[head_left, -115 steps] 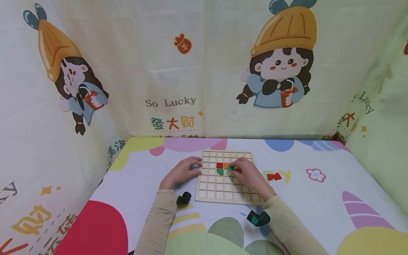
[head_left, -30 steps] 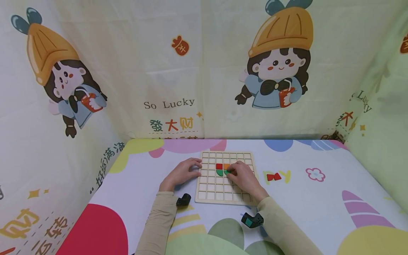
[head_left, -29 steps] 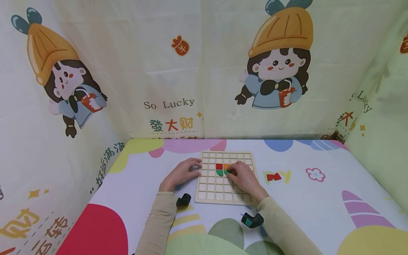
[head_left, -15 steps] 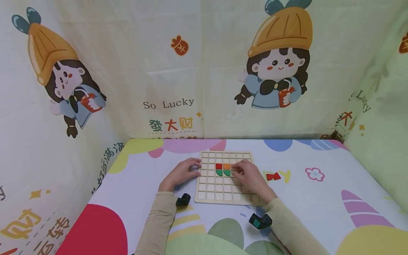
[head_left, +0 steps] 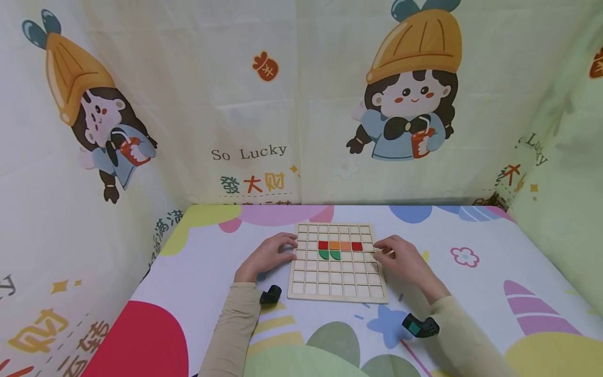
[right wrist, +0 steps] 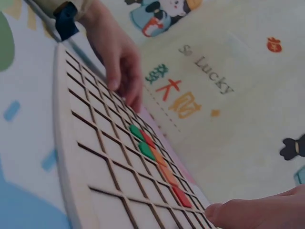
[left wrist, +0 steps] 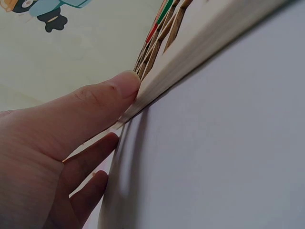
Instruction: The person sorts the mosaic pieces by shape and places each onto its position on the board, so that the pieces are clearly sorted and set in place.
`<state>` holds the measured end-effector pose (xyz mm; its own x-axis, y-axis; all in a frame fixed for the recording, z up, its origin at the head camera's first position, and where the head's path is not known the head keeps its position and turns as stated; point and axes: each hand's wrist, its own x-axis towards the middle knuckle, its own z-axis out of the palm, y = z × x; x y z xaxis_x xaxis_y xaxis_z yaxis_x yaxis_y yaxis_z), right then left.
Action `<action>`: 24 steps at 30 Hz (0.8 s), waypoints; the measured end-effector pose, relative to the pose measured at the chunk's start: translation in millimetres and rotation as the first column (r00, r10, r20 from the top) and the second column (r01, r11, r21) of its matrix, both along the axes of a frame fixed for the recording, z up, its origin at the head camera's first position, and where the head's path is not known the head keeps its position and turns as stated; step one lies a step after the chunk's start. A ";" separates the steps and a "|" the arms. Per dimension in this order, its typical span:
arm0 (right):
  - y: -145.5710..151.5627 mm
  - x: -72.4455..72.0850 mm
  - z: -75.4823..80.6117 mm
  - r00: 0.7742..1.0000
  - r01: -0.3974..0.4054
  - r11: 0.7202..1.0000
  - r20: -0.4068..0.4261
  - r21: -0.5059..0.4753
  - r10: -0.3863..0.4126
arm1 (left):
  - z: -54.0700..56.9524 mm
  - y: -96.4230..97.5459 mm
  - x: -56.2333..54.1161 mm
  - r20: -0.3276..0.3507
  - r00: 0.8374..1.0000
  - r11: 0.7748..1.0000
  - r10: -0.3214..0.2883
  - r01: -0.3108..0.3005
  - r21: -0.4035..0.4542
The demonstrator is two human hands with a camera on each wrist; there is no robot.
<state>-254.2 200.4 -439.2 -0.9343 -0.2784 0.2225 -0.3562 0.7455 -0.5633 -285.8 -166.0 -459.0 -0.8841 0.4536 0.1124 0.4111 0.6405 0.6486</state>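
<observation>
A square wooden grid board point(head_left: 336, 299) lies on the table. In its cells are a red square tile point(head_left: 323, 245), two orange tiles point(head_left: 340, 245) and another red tile point(head_left: 357, 246), forming a row. Two green quarter-round tiles point(head_left: 329, 255) sit below the row's left half. My left hand point(head_left: 269, 255) is at the board's left edge; the left wrist view shows its thumb point(left wrist: 107, 95) touching that edge, the other fingers relaxed beside it. My right hand point(head_left: 400, 259) holds nothing, its fingers loosely bent at the board's right edge, thumb tip point(right wrist: 214, 212) close to the rim.
A patterned cloth covers the table point(head_left: 452, 293). Printed fabric walls point(head_left: 325, 173) rise behind and on both sides. Black wrist cameras point(head_left: 421, 325) are strapped to both wrists. The loose red pieces seen earlier at the right are hidden by my right hand.
My right hand has placed the green quarter-round tile it pinched under an orange tile, let go, and moved right to the board's edge, uncovering the row's right end. My left hand stays put.
</observation>
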 end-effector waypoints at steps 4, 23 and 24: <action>22.0 -0.4 4.1 0.999 0.010 1.000 0.037 0.022 -0.011 | 1.5 0.2 0.0 0.006 1.000 1.000 0.008 -0.008 -0.001; 76.5 1.1 6.9 0.979 -0.013 0.991 0.202 0.131 -0.013 | -2.3 -0.5 -0.9 -0.008 1.000 1.000 0.003 -0.003 0.002; 77.1 0.8 6.2 0.980 -0.016 0.991 0.199 0.135 -0.011 | -2.1 -0.4 -0.8 -0.008 1.000 1.000 0.001 -0.001 0.003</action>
